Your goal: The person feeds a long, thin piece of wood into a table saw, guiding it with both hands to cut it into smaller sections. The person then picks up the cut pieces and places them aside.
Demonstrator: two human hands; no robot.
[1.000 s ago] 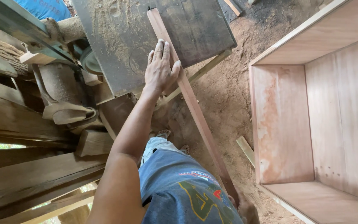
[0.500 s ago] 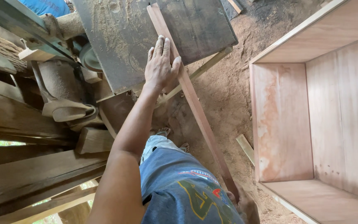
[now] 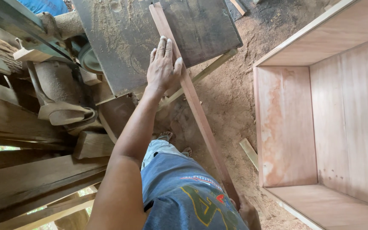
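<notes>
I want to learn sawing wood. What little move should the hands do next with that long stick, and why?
Probably ease the long wooden strip a little further along the dusty dark table. The left hand lies flat, pressing it onto the table's near end, and the right hand holds its low end near the knee, so most of the strip hangs off the table.

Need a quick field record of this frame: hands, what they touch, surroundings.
left hand: flat, fingers spread, pressing on the wooden strip and table
right hand: low in frame, at the near end of the strip; grip unclear
wooden strip: long, reddish, runs from the table down past the person's shorts
machine table: dark metal, dusted with sawdust
plywood box: open, to the right
ground: covered in sawdust
</notes>
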